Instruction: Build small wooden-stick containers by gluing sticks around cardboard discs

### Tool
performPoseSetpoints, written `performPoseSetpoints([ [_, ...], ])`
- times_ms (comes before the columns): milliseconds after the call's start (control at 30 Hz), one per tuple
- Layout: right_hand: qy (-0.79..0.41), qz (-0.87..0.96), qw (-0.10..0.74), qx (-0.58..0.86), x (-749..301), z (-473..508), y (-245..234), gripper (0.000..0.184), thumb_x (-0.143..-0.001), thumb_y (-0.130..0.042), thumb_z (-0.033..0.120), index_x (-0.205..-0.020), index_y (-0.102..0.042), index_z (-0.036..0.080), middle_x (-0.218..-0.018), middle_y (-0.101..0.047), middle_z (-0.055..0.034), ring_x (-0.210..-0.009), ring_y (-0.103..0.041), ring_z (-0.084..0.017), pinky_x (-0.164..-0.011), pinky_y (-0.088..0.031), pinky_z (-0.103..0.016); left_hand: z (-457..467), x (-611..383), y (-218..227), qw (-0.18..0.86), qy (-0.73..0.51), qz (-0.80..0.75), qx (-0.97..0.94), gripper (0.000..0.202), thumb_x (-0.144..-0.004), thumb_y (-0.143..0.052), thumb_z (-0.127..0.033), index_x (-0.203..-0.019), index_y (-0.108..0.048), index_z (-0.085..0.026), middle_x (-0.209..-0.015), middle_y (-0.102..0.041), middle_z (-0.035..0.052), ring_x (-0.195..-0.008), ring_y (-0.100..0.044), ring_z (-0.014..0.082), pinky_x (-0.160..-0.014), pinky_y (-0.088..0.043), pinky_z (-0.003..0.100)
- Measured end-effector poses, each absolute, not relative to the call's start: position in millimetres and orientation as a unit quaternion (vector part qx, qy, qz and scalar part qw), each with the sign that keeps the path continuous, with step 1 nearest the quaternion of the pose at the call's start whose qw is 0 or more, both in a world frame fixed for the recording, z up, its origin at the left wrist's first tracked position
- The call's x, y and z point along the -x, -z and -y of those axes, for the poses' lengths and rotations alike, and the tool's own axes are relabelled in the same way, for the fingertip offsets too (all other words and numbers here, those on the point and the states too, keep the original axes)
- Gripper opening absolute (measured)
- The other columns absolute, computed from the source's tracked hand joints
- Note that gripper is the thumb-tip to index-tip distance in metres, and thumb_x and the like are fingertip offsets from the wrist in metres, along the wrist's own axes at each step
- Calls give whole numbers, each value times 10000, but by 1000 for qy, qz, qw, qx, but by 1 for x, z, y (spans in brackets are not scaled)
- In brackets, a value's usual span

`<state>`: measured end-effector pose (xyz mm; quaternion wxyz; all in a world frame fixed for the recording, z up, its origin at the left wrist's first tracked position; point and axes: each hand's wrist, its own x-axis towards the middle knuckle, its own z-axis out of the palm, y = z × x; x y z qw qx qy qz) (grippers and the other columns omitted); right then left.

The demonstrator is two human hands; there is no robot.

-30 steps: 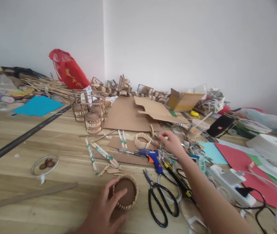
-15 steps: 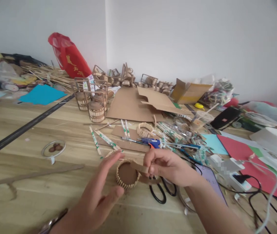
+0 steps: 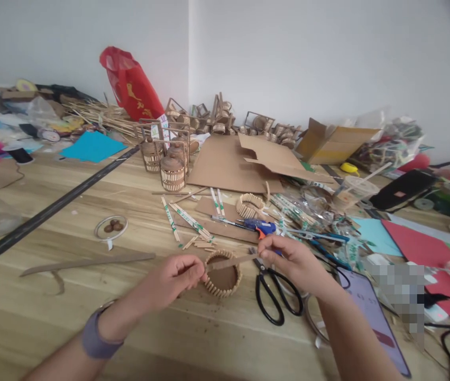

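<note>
A small round basket [image 3: 222, 275] of short wooden sticks around a brown cardboard disc lies on the wooden table. Just above its rim a thin brown cardboard strip [image 3: 230, 261] stretches across it, held at both ends. My left hand [image 3: 175, 278] pinches the strip's left end, fingers closed. My right hand [image 3: 293, 262] pinches the right end, also closed, and hovers above black-handled scissors [image 3: 272, 295]. A blue glue gun [image 3: 262, 227] lies just beyond my right hand.
Loose chopsticks [image 3: 187, 219], a second stick ring [image 3: 248, 205], cardboard sheets [image 3: 225, 169] and finished stick lanterns [image 3: 172, 172] lie behind. A red bag [image 3: 133, 87], coloured paper [image 3: 419, 246], a phone [image 3: 371, 312] and cables crowd the right. A long cardboard strip [image 3: 85, 262] and tape roll [image 3: 110, 227] lie left.
My right hand came back from the far clutter with a cardboard strip. My left hand left the basket and took the strip's other end, which now stretches over it.
</note>
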<state>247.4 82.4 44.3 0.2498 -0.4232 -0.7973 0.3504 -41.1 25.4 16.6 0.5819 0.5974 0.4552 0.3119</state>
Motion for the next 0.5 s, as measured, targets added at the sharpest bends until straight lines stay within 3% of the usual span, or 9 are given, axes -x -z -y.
performPoseSetpoints([
  [233,-265,821,245,443,-247,-88,-34,232,-928,-466,376,-785,-570,226,-696,-602,-7,-651,-540,-172,-625,-417,-276,-34,53,-14,546,-295,-508,-596,197,-780,-627,-373,-819,-620,-180,-619,-555,-41,-593,-514,146,-569,-373,239],
  [367,-271,819,238,446,-249,-89,-32,239,-933,-457,382,-792,-567,223,-694,-597,-12,-655,-537,-178,-625,-416,-284,-35,54,-11,484,-322,-538,-610,283,-740,-652,-322,-996,-649,-201,-769,-626,-7,-730,-585,194,-678,-443,291],
  [500,-300,814,230,442,-248,-87,-34,253,-936,-463,401,-794,-570,222,-695,-585,-11,-656,-526,-176,-623,-411,-284,-36,52,-7,373,-328,-575,-650,109,-748,-636,-300,-806,-651,-209,-808,-631,19,-748,-583,210,-707,-435,310],
])
